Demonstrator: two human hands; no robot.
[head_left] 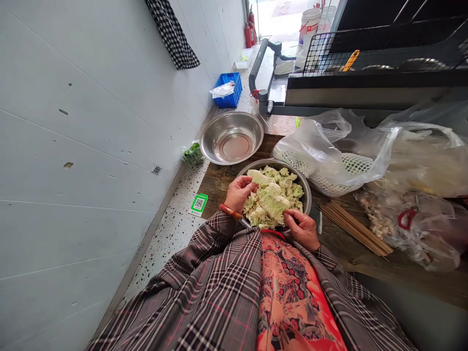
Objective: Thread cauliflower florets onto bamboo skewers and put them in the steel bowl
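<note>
A metal bowl (307,192) full of pale cauliflower florets stands at the table's front edge, close against the body. Over it, my left hand (240,193) pinches a cauliflower piece (258,177) between thumb and fingers at the bowl's left side. My right hand (302,228) has its thumb and fingers closed at the lower right edge of a larger cauliflower piece (273,201), above the other florets. Whether the two pieces are joined cannot be made out. A red-brown bracelet circles the left wrist.
An empty metal basin (231,138) stands behind the bowl, with a blue crate (228,90) beyond it. Wooden skewers (354,228) lie right of the bowl, near plastic bags (340,151) and a bag of food (405,219). A white wall (73,146) runs along the left.
</note>
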